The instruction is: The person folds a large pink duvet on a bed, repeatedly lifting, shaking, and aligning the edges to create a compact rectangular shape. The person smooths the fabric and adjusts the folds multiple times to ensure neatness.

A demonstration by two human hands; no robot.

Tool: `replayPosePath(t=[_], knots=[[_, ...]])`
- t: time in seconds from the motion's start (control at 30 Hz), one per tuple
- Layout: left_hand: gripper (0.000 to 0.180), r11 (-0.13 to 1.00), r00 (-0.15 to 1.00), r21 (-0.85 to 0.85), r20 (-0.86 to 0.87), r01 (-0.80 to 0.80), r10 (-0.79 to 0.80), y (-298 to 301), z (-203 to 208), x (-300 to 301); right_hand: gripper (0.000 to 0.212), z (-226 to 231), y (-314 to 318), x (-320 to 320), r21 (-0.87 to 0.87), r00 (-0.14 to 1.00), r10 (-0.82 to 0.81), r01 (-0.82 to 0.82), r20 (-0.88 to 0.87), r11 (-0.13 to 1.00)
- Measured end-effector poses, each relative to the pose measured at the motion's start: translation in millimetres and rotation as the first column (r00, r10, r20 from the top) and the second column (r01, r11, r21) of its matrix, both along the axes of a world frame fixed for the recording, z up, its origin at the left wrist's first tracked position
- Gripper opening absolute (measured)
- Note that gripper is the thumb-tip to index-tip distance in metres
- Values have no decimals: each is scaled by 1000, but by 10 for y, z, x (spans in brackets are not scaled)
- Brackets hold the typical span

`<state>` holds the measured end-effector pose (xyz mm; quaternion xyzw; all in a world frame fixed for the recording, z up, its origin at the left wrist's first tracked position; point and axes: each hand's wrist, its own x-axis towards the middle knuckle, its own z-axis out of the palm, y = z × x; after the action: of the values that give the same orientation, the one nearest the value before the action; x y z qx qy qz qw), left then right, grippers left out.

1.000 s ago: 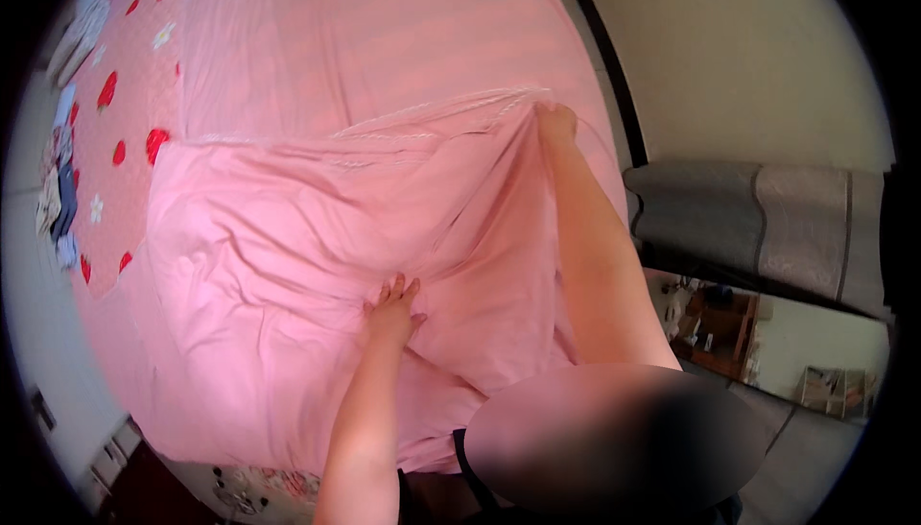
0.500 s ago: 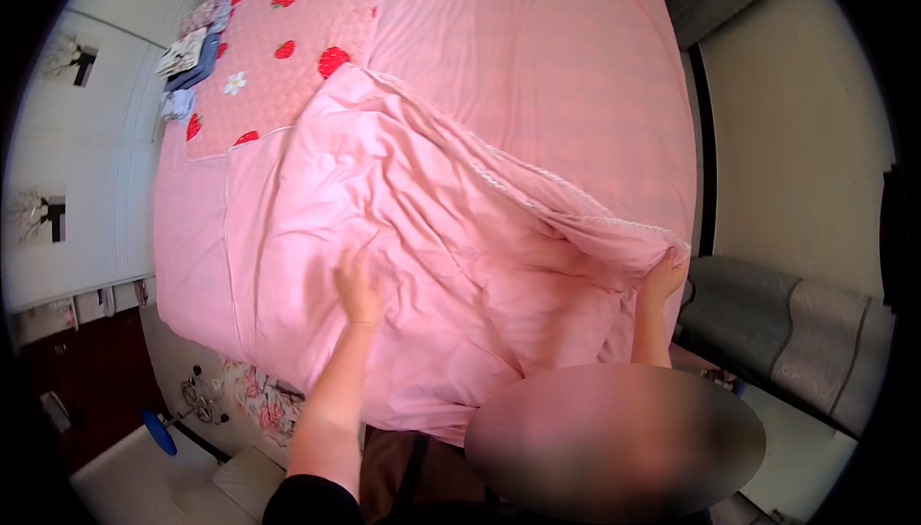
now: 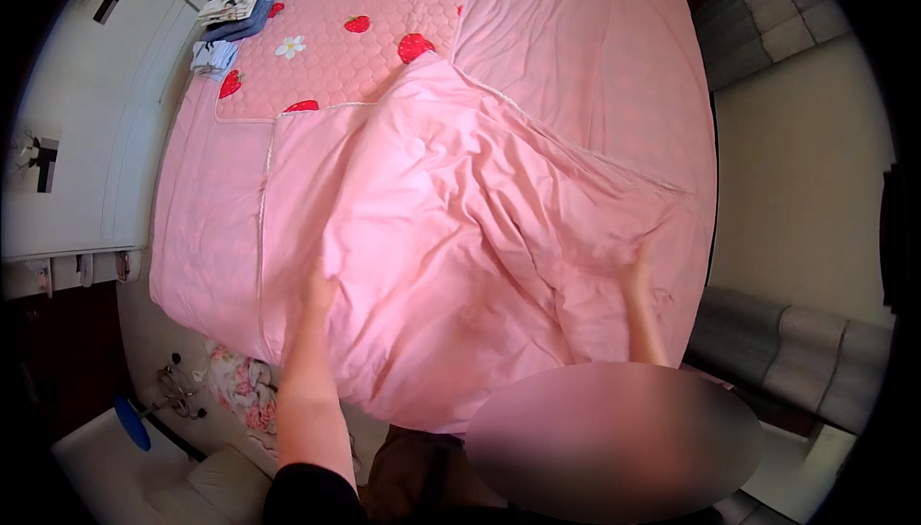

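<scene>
Head view: L hand [image 3: 318, 287] & R hand [image 3: 635, 271] at pink quilt [image 3: 432, 208] on bed [image 3: 585, 40].
Quilt rumpled, near end of bed, top corner overlapping strawberry-print mat [image 3: 331, 59]; L hand at its L side, R hand at R side nr trimmed edge. Both blurred, can't tell if fingers pinch cloth or lie flat. Folded clothes [image 3: 235, 5] far L.

Bed [image 3: 595, 45] with quilt [image 3: 451, 247], strawberry-print mat [image 3: 331, 50], folded clothes [image 3: 233, 7]
</scene>
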<state>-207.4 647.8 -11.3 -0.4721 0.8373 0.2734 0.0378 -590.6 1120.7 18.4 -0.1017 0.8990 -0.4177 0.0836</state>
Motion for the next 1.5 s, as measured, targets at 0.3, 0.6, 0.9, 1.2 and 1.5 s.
replayPosePath(t=[0.3,0.6,0.9,1.2,1.5], knots=[[22,517,523,78,-122,852,-843,2093,866,-66,100,692,-3170,1825,635,964,228,-261,136,727],[35,575,599,171,-288,800,-748,1782,847,128,31,92,-1933,1338,-476,672,-27,552,740,684],[35,231,348,490,-162,841,-923,1699,516,29,22,-567,-705,1355,195,517,-670,696,533,691],[54,844,903,342,-34,414,-429,1372,147,-719,35,436,-1947,252,277,943,45,51,-330,959],[50,915,929,287,-319,282,-186,1165,-253,-553,73,53,-2862,-883,671,871,474,-428,128,606]])
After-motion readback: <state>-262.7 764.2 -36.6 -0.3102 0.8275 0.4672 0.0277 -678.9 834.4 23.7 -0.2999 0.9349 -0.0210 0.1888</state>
